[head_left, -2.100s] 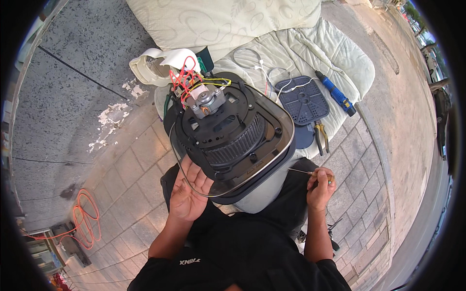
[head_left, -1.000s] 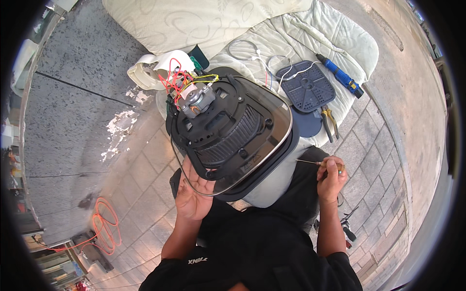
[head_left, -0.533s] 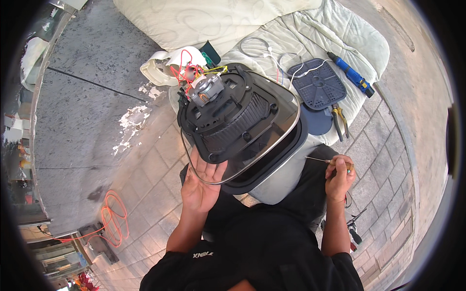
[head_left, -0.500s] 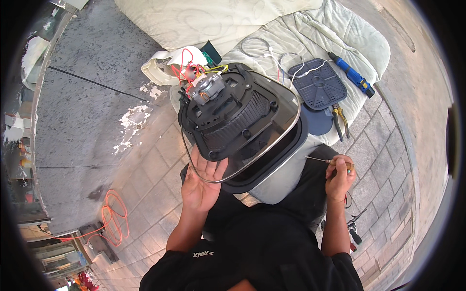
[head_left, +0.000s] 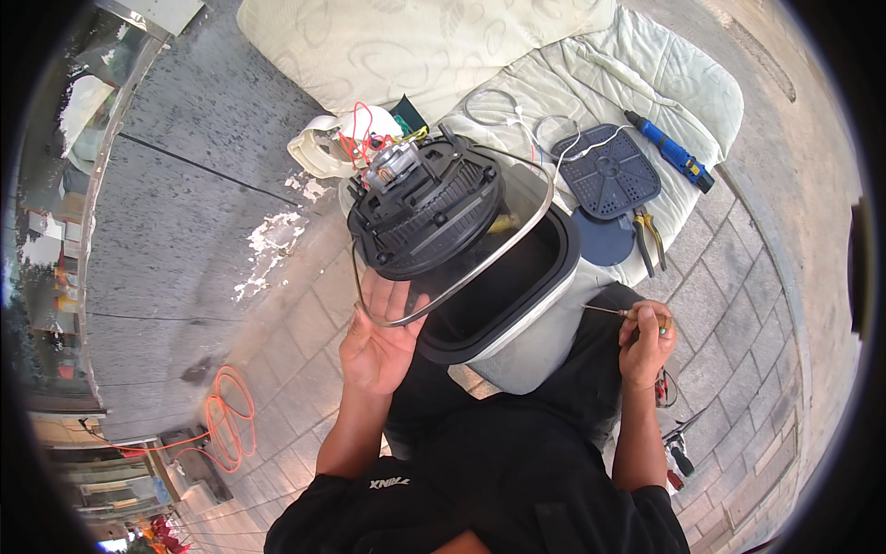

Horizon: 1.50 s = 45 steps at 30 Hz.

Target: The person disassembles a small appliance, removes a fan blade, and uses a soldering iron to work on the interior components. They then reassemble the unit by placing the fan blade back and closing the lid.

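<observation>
My left hand (head_left: 380, 346) grips the metal-edged rim of a see-through lid (head_left: 484, 263), with its fingers behind the clear part. On the lid sits a round black ribbed housing (head_left: 434, 217) bearing a grey motor (head_left: 391, 166) with red wires. This lid is tilted up over a grey appliance body (head_left: 531, 346), whose black-rimmed opening (head_left: 494, 300) shows a dark inside. The body rests between my legs. My right hand (head_left: 647, 343) is closed around the wooden handle of a thin screwdriver (head_left: 609, 308), its shaft pointing left toward the body.
On the pale quilted padding (head_left: 683, 65) lie a blue power screwdriver (head_left: 669, 150), a dark perforated tray (head_left: 609, 171), a dark round-edged plate (head_left: 602, 238) and yellow-handled pliers (head_left: 649, 242). A cream plastic shell (head_left: 318, 146) stands beyond the motor. An orange cord (head_left: 226, 420) lies coiled at left.
The lid and its black motor housing have tipped further up and back in my left hand, uncovering more of the body's dark opening. My right hand keeps the screwdriver in nearly the same place.
</observation>
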Each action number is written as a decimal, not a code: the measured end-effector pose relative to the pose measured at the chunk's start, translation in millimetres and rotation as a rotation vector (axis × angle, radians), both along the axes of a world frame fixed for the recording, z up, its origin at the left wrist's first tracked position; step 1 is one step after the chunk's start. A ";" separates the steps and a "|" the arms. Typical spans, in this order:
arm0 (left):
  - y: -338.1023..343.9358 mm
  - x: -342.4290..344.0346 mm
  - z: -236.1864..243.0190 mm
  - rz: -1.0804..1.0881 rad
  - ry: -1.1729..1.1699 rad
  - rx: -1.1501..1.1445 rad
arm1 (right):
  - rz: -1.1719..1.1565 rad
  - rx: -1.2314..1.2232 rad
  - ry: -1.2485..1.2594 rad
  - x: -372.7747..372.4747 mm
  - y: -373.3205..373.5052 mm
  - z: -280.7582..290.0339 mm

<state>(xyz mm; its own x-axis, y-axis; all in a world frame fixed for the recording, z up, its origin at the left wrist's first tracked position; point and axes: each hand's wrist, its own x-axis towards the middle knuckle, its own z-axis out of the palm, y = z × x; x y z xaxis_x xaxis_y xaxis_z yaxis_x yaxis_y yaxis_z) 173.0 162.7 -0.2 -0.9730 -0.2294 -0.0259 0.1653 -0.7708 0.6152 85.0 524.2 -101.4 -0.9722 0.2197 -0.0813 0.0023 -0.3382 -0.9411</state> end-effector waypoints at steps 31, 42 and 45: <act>-166.8 -123.0 111.6 0.521 -0.480 -1.031 | 0.017 -0.037 0.050 1.6 4.7 -8.8; -167.5 -146.1 50.5 0.590 -0.199 -0.835 | -0.086 -0.234 -0.038 -1.5 21.6 23.8; -202.8 -142.9 40.3 0.621 -0.206 -0.881 | -0.140 -0.163 -0.031 11.4 77.7 39.1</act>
<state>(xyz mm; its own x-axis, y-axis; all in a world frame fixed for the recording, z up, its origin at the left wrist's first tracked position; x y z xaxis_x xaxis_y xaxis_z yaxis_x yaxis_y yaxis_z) 30.1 -40.1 40.0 -0.6773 -0.6957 0.2392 0.2040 0.1347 0.9697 96.3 601.8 -62.3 -0.9294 0.3342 -0.1565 -0.0271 -0.4847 -0.8742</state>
